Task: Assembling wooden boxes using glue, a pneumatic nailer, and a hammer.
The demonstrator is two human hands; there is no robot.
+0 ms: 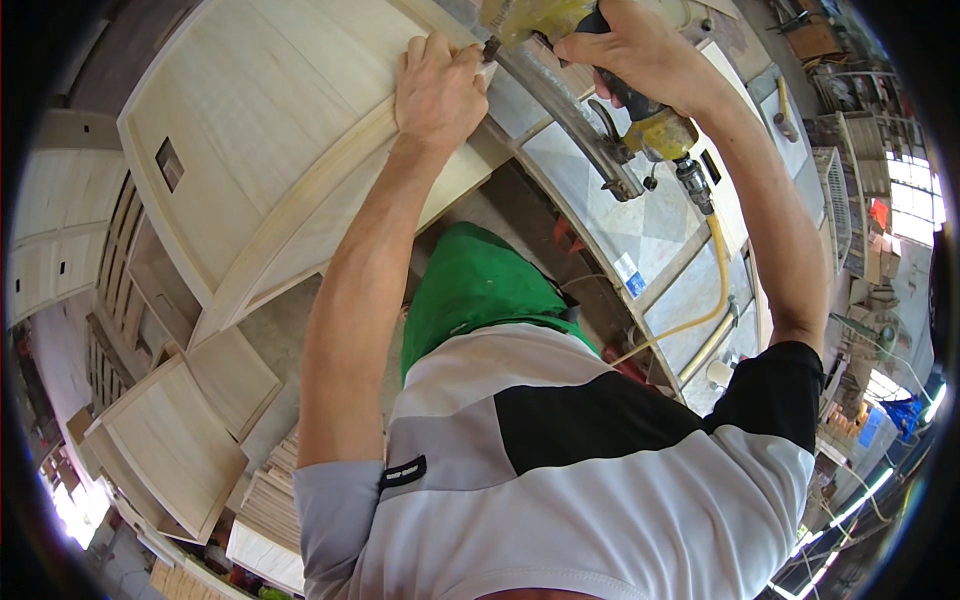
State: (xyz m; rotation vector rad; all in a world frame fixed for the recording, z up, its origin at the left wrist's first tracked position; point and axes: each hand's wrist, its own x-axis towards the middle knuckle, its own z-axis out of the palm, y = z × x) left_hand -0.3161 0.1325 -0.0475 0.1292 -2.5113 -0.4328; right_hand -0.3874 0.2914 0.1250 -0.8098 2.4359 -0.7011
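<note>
My right hand (645,55) is wrapped round the black grip of a yellow nail gun (660,135). The gun's long metal magazine (570,115) slants across the bench, and a yellow air hose (722,270) runs from its handle end. Beside my left fingertips is the dark nose of the gun. My left hand (440,95) has its fingers curled over the edge of a pale wooden cabinet (270,90), close to a corner. A small rectangular cutout shows in the cabinet's broad face. What lies under my left fingers is hidden.
A grey-topped workbench (620,220) stands ahead and right, with a hammer (785,120) on it. Light wooden cabinet parts (175,440) and stacked boards (270,500) are on the lower left. More cabinets (65,200) line the far left. Shelving stands at the right.
</note>
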